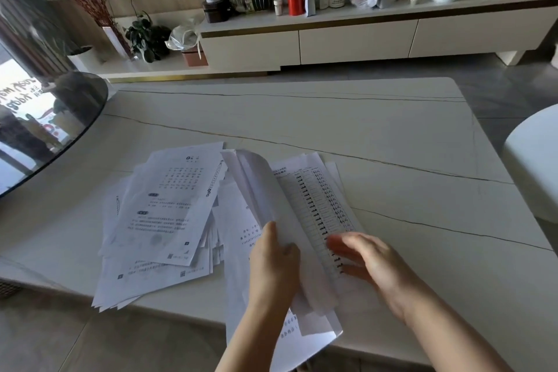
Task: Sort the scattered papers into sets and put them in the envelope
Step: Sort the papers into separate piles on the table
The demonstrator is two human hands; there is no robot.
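Centrally, on the white stone-look table with thin dark veins, lie printed papers. Left hand grips a curled bundle of sheets, thumb on top, bending them upward off the stack. Right hand, fingers straight and relaxed, rests on the table-form sheet with rows of handwritten entries; grip open. Loose fanned pile of thin white pages sits just left, overlapping, some overhanging the table's near edge. Round glass tabletop at far left; cluttered low cabinet behind.
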